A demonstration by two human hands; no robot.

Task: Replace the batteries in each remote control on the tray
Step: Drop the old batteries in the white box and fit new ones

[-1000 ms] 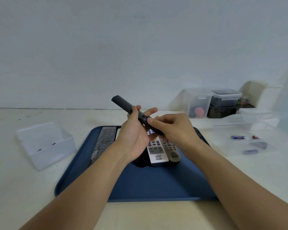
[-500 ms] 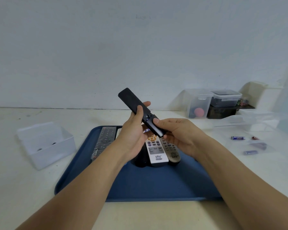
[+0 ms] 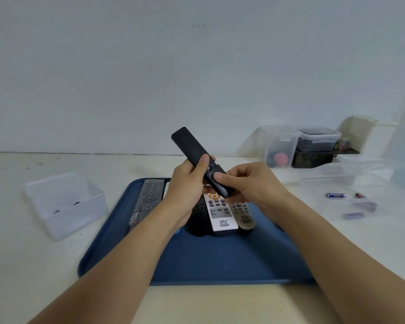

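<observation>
Left hand (image 3: 189, 183) grips the black remote (image 3: 198, 159) around its middle, thumb laid along the back, and I hold it tilted above the blue tray (image 3: 220, 260) at the centre of the frame. Right hand (image 3: 246, 183) pinches the lower end of the same remote, thumb pressed flat on the battery cover (image 3: 220, 183) and fingers curled underneath. A narrow gap with a pale contact shows between the two thumbs, so I judge the cover is partly slid off.

Procedure for this step, as I judge it: keep the left grip firm on the body only, clear of the cover seam. Push the right thumb in line with the remote's long axis, toward the lower right of the frame, not downward. Support the cover from below so it does not drop onto the remotes beneath.

Three more remotes lie on the tray directly below the hands: a white remote (image 3: 220, 216), a beige remote (image 3: 243, 215) just beside it, and a long grey remote (image 3: 147, 199) at the left. Loose batteries (image 3: 336, 195) lie on the table at the right edge of the frame, well apart from the right hand. A clear bin (image 3: 63, 204) stands at the left.
</observation>
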